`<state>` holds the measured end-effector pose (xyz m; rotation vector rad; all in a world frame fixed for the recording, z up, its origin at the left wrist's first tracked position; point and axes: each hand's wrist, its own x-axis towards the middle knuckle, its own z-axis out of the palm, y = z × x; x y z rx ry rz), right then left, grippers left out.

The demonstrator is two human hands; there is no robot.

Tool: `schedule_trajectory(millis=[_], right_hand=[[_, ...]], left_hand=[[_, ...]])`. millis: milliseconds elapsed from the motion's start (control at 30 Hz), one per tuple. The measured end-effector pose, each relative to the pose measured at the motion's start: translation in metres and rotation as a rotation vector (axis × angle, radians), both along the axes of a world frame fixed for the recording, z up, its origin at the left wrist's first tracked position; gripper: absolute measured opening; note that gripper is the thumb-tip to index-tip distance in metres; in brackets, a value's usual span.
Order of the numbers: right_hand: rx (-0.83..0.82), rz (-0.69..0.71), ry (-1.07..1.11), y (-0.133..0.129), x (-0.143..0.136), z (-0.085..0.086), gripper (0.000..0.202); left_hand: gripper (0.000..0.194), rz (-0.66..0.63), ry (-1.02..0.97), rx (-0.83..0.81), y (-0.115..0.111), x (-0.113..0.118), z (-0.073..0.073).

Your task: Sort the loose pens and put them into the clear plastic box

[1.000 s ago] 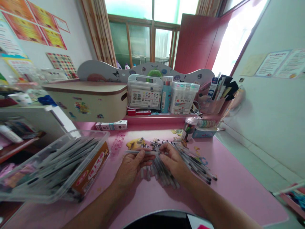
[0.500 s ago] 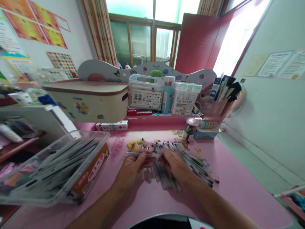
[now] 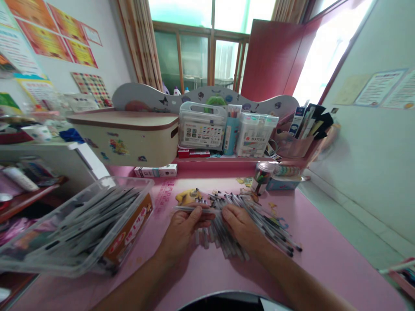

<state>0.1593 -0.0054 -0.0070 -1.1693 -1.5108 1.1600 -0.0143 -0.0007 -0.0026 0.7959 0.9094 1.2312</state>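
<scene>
Between thumb and fingers, my left hand [image 3: 186,222] grips a thin clear pen [image 3: 188,209], which lies roughly level and points left. Close to its right end is my right hand [image 3: 238,222], fingers curled together over the pile; what it pinches, if anything, is hidden. Beneath and around both hands, many clear pens with dark tips [image 3: 269,224] are spread on the pink desk [image 3: 181,276]. A clear plastic bin [image 3: 147,185] full of similar pens stands at the left.
A lidded cream box [image 3: 129,140], a marker case [image 3: 202,129], a blue pencil tube [image 3: 230,134] and a white marker box [image 3: 256,136] line the shelf. A jar of pens [image 3: 262,178] stands behind the pile. A dark round-edged object [image 3: 223,302] is at the near edge.
The whole view has shifted slightly, so things appear a little further right. Both hands keep nearly the same pose over the pens.
</scene>
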Motion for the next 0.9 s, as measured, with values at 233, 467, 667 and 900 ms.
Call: schedule_trajectory(millis=[233,467,667,900], right_hand=[[-0.124,0.023,0.148,-0.0013,-0.0019,-0.0017,0.042],[-0.132,0.054,0.206,-0.0006,-0.0033,-0.0025,0.039],[-0.174,0.043,0.126,-0.0007,-0.0034,-0.0005,0.047],[-0.384,0.052,0.448,0.0028,-0.0026,-0.002,0.022]], left_hand=[[0.039,-0.032,0.018,0.029,0.0016,-0.0018,0.0007],[0.033,-0.001,0.048,0.053,-0.0002,-0.0024,0.0044],[0.035,-0.017,0.093,0.036,0.0,-0.0028,0.0045],[0.033,0.102,0.126,0.009,0.0017,-0.0056,0.0026]])
